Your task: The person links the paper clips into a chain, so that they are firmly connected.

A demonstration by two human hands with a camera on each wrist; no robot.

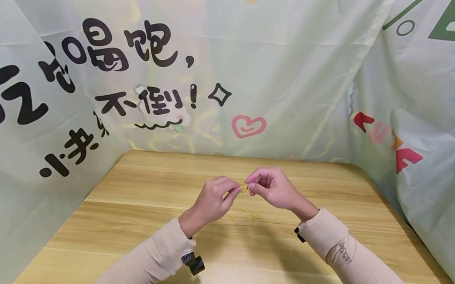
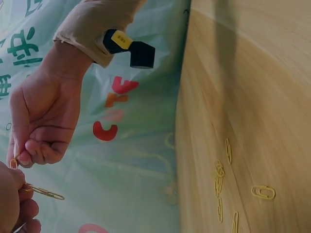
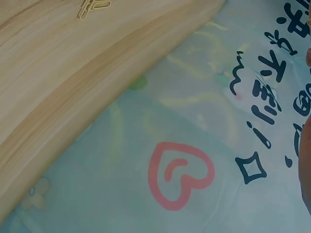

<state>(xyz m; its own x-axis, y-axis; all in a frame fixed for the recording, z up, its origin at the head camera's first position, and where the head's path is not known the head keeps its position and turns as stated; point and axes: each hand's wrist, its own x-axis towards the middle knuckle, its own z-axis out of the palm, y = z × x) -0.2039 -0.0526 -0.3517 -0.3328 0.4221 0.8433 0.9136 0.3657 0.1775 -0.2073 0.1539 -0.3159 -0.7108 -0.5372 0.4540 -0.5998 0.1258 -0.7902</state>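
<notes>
Above the table, my left hand [image 1: 215,199] pinches a yellow paper clip between thumb and fingertips. Facing it, my right hand [image 1: 276,189] pinches at a yellow paper clip [image 1: 246,188] in the small gap between the hands. In the left wrist view one paper clip [image 2: 46,192] sticks out from the left fingers, and another clip shows between the two hands' fingertips. Whether these clips are linked is hidden by the fingers. Only a sliver of a hand [image 3: 306,160] appears at the right edge of the right wrist view.
Several yellow paper clips lie on the wooden table [image 1: 154,181] below the hands, some in a small pile [image 1: 255,215], with a single clip [image 1: 231,235] nearer me. Printed cloth [image 1: 289,98] hangs behind and at both sides of the table.
</notes>
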